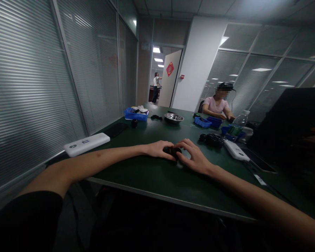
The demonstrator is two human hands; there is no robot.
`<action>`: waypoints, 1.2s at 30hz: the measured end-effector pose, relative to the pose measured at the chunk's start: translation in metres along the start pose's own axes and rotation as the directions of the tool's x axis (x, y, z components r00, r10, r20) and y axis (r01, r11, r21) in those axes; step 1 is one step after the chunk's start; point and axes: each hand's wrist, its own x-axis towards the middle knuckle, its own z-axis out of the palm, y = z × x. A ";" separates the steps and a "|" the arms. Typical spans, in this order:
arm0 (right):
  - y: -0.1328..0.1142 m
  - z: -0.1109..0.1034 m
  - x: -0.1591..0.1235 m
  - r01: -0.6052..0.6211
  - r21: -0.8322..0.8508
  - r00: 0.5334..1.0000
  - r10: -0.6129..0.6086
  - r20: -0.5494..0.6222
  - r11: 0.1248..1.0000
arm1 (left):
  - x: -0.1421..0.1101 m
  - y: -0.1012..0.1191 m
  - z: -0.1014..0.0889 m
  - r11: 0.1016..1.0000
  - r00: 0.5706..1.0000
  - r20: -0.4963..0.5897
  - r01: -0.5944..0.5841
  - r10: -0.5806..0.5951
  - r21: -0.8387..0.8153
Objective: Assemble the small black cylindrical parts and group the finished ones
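Note:
Between my two hands is a small black object (170,150) with a rounded end; its kind is too dark to make out. My left hand (159,148) closes on its left side, low over the green table (147,178). From the right, my right hand (193,155) curves its thumb and fingers around the other end. Just below the fingers there is a small pale, blurred patch on the tabletop. A cluster of black parts (212,140) lies to the right of my right hand.
At the back stand a blue basket (132,114) with white items, a metal bowl (174,119) and small blue bins (202,122). A white power bank (88,144) lies left, another (236,150) right, near a plastic bottle (237,126). A person (216,105) sits across the table.

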 end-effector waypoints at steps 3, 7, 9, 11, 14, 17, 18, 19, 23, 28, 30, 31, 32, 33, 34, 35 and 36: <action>-0.001 -0.001 0.000 0.050 0.016 0.999 -0.051 0.011 0.999 | 0.000 0.000 0.000 1.000 1.000 -0.001 0.006 -0.006 0.000; 0.000 0.000 -0.001 -0.006 -0.012 1.000 0.005 -0.031 1.000 | 0.000 0.001 0.000 1.000 1.000 -0.001 -0.006 0.006 -0.007; -0.001 0.000 -0.001 -0.007 -0.004 1.000 0.007 -0.017 1.000 | 0.000 0.000 0.000 1.000 1.000 -0.005 -0.005 0.005 0.002; -0.001 0.000 -0.001 0.027 0.023 1.000 -0.027 0.007 0.999 | 0.000 -0.001 0.001 1.000 1.000 -0.008 0.006 -0.006 0.019; -0.002 0.000 -0.001 0.054 0.043 0.999 -0.054 0.004 0.998 | 0.000 -0.002 0.001 1.000 1.000 -0.008 0.017 -0.017 0.019; -0.002 0.000 0.000 -0.002 0.030 0.999 0.003 -0.047 1.000 | 0.000 -0.001 0.001 1.000 1.000 -0.006 0.002 -0.002 0.007; -0.001 0.000 0.000 -0.020 0.028 0.998 0.021 -0.054 0.999 | 0.000 -0.001 0.001 1.000 1.000 -0.006 0.001 -0.001 0.008; -0.001 0.000 -0.001 -0.028 0.029 0.998 0.029 -0.050 0.999 | 0.000 -0.001 0.000 1.000 1.000 -0.005 0.004 -0.004 0.012; -0.002 0.000 -0.001 0.017 0.062 1.000 -0.018 0.009 0.998 | 0.000 0.001 0.000 0.999 1.000 -0.004 0.023 -0.022 0.027; -0.002 0.001 -0.001 -0.017 0.054 0.999 0.018 -0.033 0.998 | -0.001 0.001 0.000 1.000 1.000 -0.004 -0.005 0.005 0.021; -0.002 0.002 -0.001 -0.028 0.047 0.999 0.030 -0.041 0.999 | -0.001 0.001 0.000 1.000 1.000 -0.006 -0.011 0.011 0.015; -0.001 0.001 -0.001 -0.021 0.048 0.999 0.023 -0.032 0.999 | -0.001 0.000 0.000 1.000 1.000 -0.005 -0.010 0.010 0.015; -0.001 0.001 -0.001 -0.006 0.055 1.000 0.007 -0.018 0.998 | 0.000 0.000 0.000 1.000 1.000 -0.002 -0.005 0.005 0.018; -0.001 0.001 -0.001 0.011 0.064 1.000 -0.011 -0.004 0.998 | 0.000 -0.001 0.000 1.000 1.000 -0.001 0.001 -0.001 0.025; -0.001 0.001 -0.002 0.025 0.072 1.000 -0.026 0.008 0.997 | 0.000 -0.001 0.000 1.000 1.000 -0.002 0.005 -0.005 0.030; -0.001 0.001 -0.002 0.033 0.077 0.999 -0.034 0.012 0.997 | 0.000 -0.001 0.000 0.999 1.000 -0.004 0.007 -0.006 0.033; -0.001 0.001 -0.002 0.030 0.076 1.000 -0.031 0.007 0.997 | 0.000 -0.001 0.000 0.999 1.000 -0.008 0.005 -0.005 0.032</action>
